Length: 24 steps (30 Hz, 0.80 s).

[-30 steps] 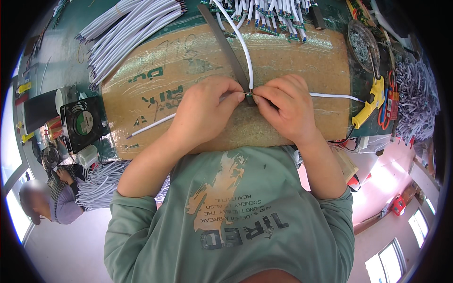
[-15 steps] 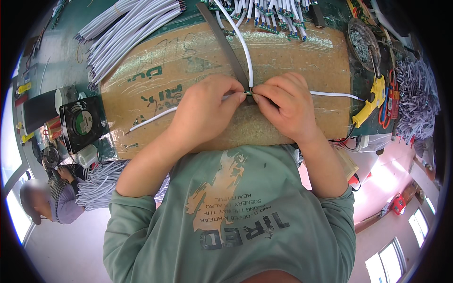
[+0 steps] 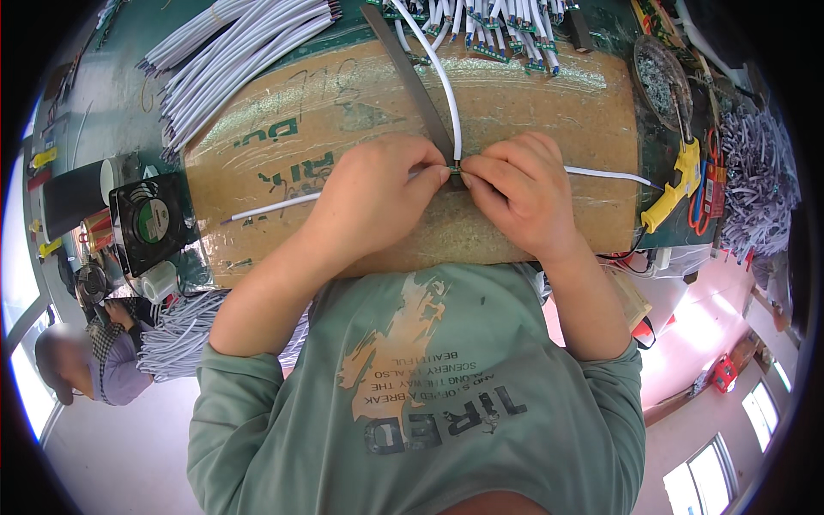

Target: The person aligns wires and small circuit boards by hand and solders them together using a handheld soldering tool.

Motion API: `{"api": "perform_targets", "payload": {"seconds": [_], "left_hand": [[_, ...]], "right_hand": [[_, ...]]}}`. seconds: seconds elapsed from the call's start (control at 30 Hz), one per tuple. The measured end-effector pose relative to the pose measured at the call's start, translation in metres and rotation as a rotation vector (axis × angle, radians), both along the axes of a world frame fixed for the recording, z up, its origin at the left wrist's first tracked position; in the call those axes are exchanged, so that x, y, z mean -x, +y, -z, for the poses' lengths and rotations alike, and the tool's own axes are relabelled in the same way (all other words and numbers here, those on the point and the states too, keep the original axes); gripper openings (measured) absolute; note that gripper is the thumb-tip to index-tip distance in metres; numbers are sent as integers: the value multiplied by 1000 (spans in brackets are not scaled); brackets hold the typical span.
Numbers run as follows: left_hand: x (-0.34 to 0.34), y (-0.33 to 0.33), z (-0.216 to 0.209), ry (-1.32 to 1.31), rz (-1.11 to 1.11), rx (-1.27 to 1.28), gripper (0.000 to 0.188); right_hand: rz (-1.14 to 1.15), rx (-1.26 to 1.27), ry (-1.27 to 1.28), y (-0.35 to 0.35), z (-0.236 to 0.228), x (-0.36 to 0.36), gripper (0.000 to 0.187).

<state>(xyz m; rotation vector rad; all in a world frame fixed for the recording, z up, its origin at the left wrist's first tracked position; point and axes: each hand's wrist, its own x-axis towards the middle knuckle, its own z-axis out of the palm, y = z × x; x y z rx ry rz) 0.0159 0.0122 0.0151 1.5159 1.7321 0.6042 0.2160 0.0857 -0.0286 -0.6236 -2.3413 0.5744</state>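
Observation:
My left hand (image 3: 378, 187) and my right hand (image 3: 525, 190) meet over the middle of the cardboard, both closed in a pinch. Between the fingertips sits a small green circuit board (image 3: 456, 171), mostly hidden by the fingers. A white cable (image 3: 445, 84) runs up and away from it. Another white cable (image 3: 276, 208) comes out from under my left hand toward the left, and a third white length (image 3: 608, 174) reaches right from behind my right hand. Beneath the board lies the near end of a dark flat metal bar (image 3: 405, 73).
Cardboard (image 3: 592, 120) covers the bench. White cables lie in a bundle (image 3: 240, 69) at far left, and cables with green boards (image 3: 506, 30) at the back. A yellow soldering iron (image 3: 674, 189) and a round dish (image 3: 659, 81) stand right, a black fan (image 3: 148, 225) left. Another person (image 3: 112, 365) sits lower left.
The free end of the left cable has swung slightly up and to the left. Both hands keep their pinch at nearly the same spot.

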Motion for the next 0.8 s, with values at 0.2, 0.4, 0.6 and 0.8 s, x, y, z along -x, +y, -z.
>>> {"api": "perform_targets", "payload": {"seconds": [0.2,0.4,0.6,0.8], "left_hand": [[-3,-3,3,-5,-37,-20,18],[-3,-4,5,-45,-80,22,19],[-12,-11,12,155,-10,-279,12],[-15,-10,17,87,-74,-294,10]], "right_hand": [[-7,-9,-1,0,1,-1,20],[-20,-10,0,1,1,-1,21],[-13,-9,-2,0,2,0,20],[-8,-7,-1,2,1,-1,20]]}}
